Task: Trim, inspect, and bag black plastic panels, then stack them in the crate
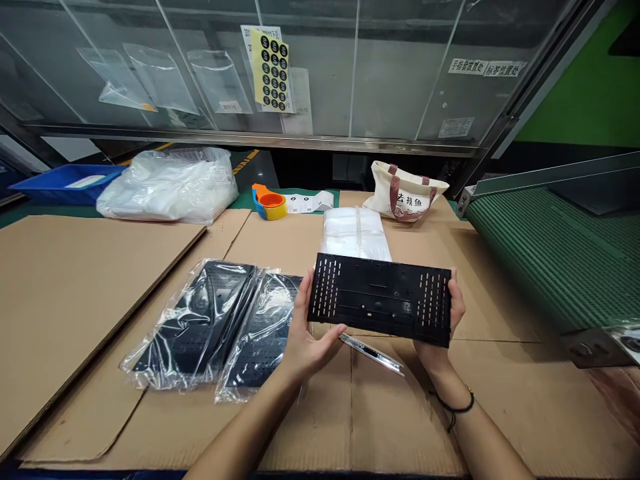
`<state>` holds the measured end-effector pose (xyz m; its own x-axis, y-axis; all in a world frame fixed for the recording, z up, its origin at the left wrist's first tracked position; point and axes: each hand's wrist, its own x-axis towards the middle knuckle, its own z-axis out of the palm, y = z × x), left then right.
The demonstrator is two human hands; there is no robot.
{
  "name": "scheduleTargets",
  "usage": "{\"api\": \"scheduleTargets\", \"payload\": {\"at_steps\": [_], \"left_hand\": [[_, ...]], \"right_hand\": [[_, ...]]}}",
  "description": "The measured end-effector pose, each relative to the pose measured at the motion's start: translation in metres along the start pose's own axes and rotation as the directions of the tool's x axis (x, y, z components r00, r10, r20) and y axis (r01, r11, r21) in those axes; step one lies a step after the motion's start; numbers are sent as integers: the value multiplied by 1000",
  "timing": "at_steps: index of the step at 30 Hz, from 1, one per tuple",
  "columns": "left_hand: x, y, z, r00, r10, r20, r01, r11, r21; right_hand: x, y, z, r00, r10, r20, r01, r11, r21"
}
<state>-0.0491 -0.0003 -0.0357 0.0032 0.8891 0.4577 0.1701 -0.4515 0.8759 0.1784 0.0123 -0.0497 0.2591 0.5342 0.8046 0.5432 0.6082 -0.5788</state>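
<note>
- Nearest the camera, two bare forearms reached in from the bottom edge, the right one with a dark bracelet point(456, 408) at the wrist.
- The left hand point(311, 337) was partly closed on the left end of a black slotted panel point(380, 299), its thumb near the lower edge.
- The right hand point(443, 327) curled around the panel's other end.
- The panel was up between both hands, tilted, above the cardboard point(400, 427).
- A slim metal tool point(373, 353) showed below the panel, near the left thumb; whether it touched that hand could not be told.
- Left of the hands lay clear-bagged dark panels point(193, 320).
- Beyond the panel sat a stack of clear bags point(354, 232), with a cloth bag point(407, 193) and a tape dispenser point(270, 203) farther back.
- A green ribbed conveyor point(565, 247) stood at right.
</note>
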Motion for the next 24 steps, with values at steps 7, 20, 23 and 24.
{"api": "scheduleTargets", "payload": {"at_steps": [7, 20, 23, 24], "left_hand": [[3, 0, 0, 998, 50, -23, -50, 998, 34], [3, -3, -2, 998, 20, -58, -17, 999, 51], [3, 0, -5, 998, 23, -65, -18, 997, 75], [4, 1, -7, 997, 53, -62, -46, 993, 106]], "right_hand": [[-4, 4, 1, 1000, 5, -11, -6, 1000, -12], [12, -6, -13, 948, -291, 129, 316, 907, -279], [20, -6, -23, 876, -398, 273, 456, 867, -200], [21, -6, -26, 857, -418, 302, 481, 859, -176]]}}
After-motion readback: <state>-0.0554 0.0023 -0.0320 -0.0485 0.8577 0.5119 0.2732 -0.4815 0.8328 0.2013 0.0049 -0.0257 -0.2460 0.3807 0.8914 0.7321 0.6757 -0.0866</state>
